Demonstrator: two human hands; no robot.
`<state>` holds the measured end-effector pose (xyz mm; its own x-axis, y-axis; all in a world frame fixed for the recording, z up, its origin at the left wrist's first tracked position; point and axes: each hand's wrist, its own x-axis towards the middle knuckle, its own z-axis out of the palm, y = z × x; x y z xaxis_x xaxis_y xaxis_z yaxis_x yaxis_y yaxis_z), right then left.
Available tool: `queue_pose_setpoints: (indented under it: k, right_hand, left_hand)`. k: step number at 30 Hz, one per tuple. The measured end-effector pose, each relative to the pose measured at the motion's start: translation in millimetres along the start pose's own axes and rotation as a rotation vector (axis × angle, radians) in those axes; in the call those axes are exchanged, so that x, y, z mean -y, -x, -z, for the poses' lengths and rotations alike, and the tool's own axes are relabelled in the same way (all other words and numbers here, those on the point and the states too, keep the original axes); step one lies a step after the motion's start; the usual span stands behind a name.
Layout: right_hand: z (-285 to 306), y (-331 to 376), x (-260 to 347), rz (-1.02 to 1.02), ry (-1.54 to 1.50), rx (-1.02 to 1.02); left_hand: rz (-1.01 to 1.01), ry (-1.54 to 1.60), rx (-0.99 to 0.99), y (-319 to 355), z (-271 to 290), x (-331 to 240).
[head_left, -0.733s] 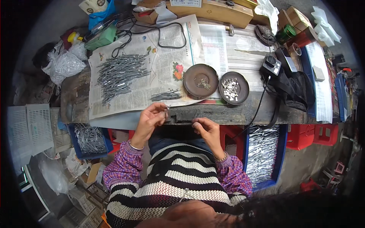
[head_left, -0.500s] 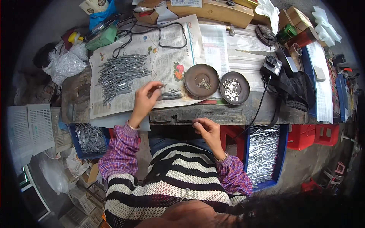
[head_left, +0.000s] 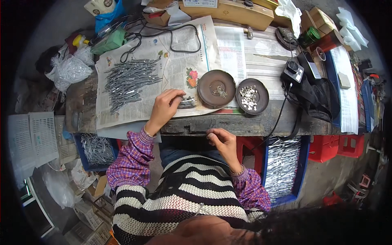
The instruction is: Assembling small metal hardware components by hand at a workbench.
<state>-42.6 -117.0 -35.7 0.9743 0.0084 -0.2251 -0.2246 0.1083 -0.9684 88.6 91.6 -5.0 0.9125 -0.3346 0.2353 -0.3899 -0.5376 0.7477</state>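
My left hand (head_left: 165, 107) is over the newspaper (head_left: 134, 47), fingers bent and close together at the left end of a small pile of thin grey metal pieces (head_left: 188, 103). Whatever lies between its fingertips is hidden. In front of the table's near edge, my right hand (head_left: 223, 143) is closed, thumb against curled fingers; I cannot make out what it grips. Beyond the small pile stands a brown dish (head_left: 204, 96) with tiny metal parts (head_left: 219, 91). A second dark dish (head_left: 264, 96) holds small pale round pieces (head_left: 248, 98). A larger heap of grey metal sticks (head_left: 128, 81) lies left.
Blue bins of metal pieces stand below the table, one at left (head_left: 83, 159) and one at right (head_left: 304, 179). A black cable (head_left: 275, 122) runs from a small device (head_left: 292, 71) over the front edge. Red plastic stools (head_left: 324, 147) stand at right.
My left hand has moved slightly right, and its fingers have come down from above the newspaper to the small pile. My right hand has stayed almost in place.
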Motion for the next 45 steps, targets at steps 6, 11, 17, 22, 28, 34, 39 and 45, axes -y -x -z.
queue_pose_setpoints:
  k: [6, 11, 17, 22, 28, 34, 39, 45]
  right_hand:
    - [-4.0, -4.7, -2.2, 0.087, 0.031, -0.016]
    - [-9.1, -5.7, -2.1, 0.076, -0.043, -0.010]
    - [-3.9, -2.7, -1.2, 0.042, -0.066, -0.014]
    - [-4.2, -1.8, -2.3, 0.041, -0.083, -0.018]
    - [-5.9, -3.4, -2.2, 0.049, -0.085, -0.021]
    - [-6.0, -4.3, -3.2, 0.058, -0.077, -0.020]
    - [-5.6, -3.4, -2.2, 0.061, -0.058, -0.009]
    - [-5.2, -2.5, -3.2, 0.057, -0.077, -0.012]
  left_hand:
    - [0.092, -0.033, -0.005, 6.6, 6.1, 7.7]
    - [0.047, -0.054, -0.026, 4.6, 18.2, 9.2]
    - [0.084, -0.212, -0.058, -4.4, 30.4, 18.4]
    - [-0.034, -0.529, -0.118, -8.5, 47.9, 44.8]
    - [0.019, -0.621, -0.112, -6.0, 52.6, 57.2]
    - [0.001, -0.683, -0.089, -9.2, 50.6, 57.5]
    - [-0.067, -0.673, -0.122, -5.5, 48.5, 53.5]
    - [-0.070, -0.693, -0.080, -6.3, 48.6, 49.2]
